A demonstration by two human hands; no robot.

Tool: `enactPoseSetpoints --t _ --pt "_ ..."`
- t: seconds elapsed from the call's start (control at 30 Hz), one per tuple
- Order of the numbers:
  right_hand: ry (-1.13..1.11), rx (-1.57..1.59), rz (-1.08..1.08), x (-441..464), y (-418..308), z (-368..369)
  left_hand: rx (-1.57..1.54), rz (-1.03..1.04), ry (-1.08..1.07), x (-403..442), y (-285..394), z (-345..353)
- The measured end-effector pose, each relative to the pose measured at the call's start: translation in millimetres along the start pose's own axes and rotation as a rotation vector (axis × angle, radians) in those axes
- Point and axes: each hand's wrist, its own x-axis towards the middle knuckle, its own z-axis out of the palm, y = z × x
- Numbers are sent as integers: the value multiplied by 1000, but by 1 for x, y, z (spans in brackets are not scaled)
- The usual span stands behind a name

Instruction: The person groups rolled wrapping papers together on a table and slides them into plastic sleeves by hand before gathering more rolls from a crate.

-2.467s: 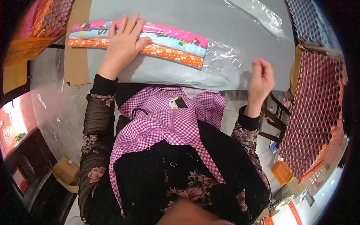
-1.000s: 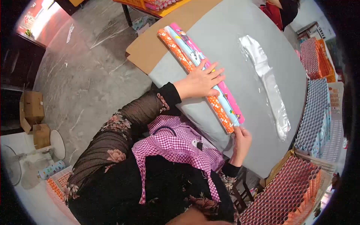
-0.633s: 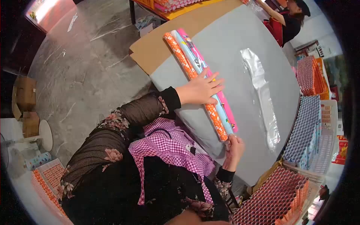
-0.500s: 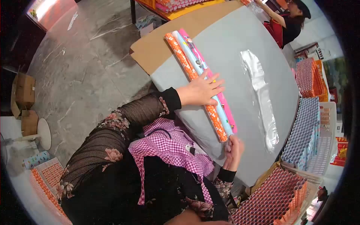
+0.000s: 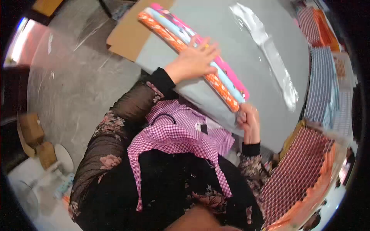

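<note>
Three rolls of wrapping paper lie side by side on the grey tabletop (image 5: 254,69): an orange patterned roll (image 5: 220,89), a light blue roll (image 5: 227,81) and a pink roll (image 5: 233,74). My left hand (image 5: 194,61) rests across their middle, palm down with fingers spread. At the near end of the rolls, my right hand (image 5: 249,117) is closed, its fingers curled beside the tips of the blue and orange rolls. What it pinches is hidden. A shiny clear plastic sleeve (image 5: 266,44) lies flat to the right of the rolls.
Brown cardboard (image 5: 129,36) covers the table's far left corner. Along the right side stand stacked bundles of red rolls (image 5: 296,173) and blue rolls (image 5: 322,84), with a white plastic crate (image 5: 343,71) beside them. Cardboard boxes (image 5: 31,129) sit on the floor at left.
The view has tilted and shifted, so the rolls appear higher and further left. The other person at the top right is out of view. My hands keep their places on and beside the rolls.
</note>
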Motion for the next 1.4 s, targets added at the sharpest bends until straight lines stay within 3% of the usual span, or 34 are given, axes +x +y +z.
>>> enactPoseSetpoints --t 0.17,0.27,0.47,0.67,0.9,0.97,1.0,1.07,1.3,1.4 --pt "-37 85 5 1 0 1 54 4 89 0 -1 5" --pt "18 127 37 1 -1 3 93 28 87 1 -1 4" --pt "-106 334 139 8 1 0 135 49 62 3 -1 5" --pt "-35 386 191 9 1 3 140 12 -8 3 3 -1" --pt "-139 262 -29 -5 7 7 145 42 62 3 -2 7" --pt "141 9 -81 -18 6 12 150 41 61 4 -1 7" --pt "135 6 -82 -25 4 12 148 41 52 4 1 6" --pt "215 -303 -109 -35 2 14 176 18 44 5 0 5" --pt "73 -487 -129 -34 4 17 114 18 12 5 4 -1" --pt "198 -491 -106 -35 1 24 85 -3 24 5 4 0"
